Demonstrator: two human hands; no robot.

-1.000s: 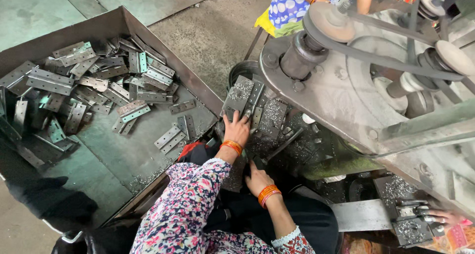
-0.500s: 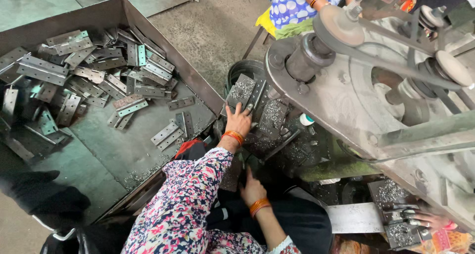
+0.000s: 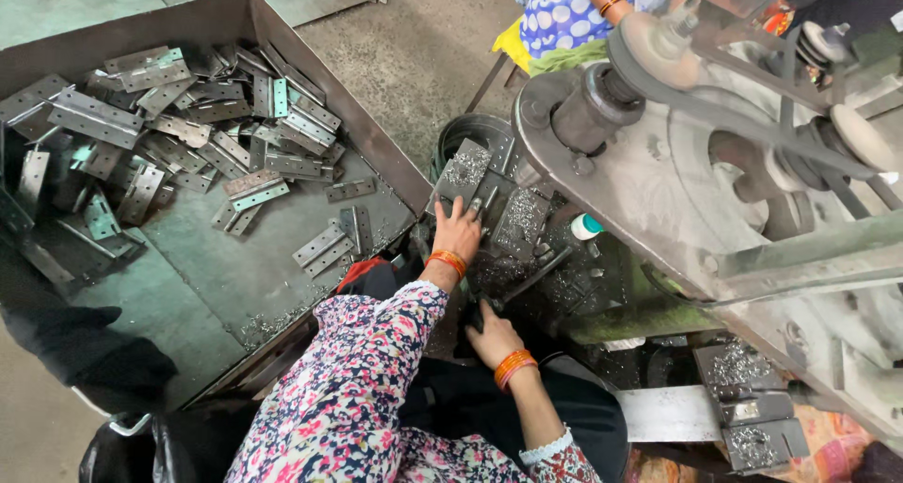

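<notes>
Since the frame half a second back, the left hand (image 3: 458,229) has slid a little further up onto the metal plates (image 3: 489,201) stacked beside the machine, while the right hand (image 3: 491,337) has stayed low near the lap, shifting only slightly.

Head view: the left hand lies flat on the plates, fingers spread and pressing down rather than closed round anything. The plates stand just beside the grey press wheel (image 3: 658,182) and are dusted with metal shavings. The right hand is curled near a dark lever or tool (image 3: 527,281), and whether its fingers actually clamp on it cannot be told, as the fingertips are hidden in shadow.

To the left sits a large rusty metal bin (image 3: 310,79). It holds a loose heap of flat hinge pieces (image 3: 188,135), grey with some greenish ones, piled mostly toward its far corner; a few lie scattered singly near the nearer wall, and fine shavings gather on its floor. A round dark bucket (image 3: 470,130) stands behind the plates, its contents hidden. Another person in blue dotted cloth (image 3: 564,13) sits beyond the machine.
</notes>
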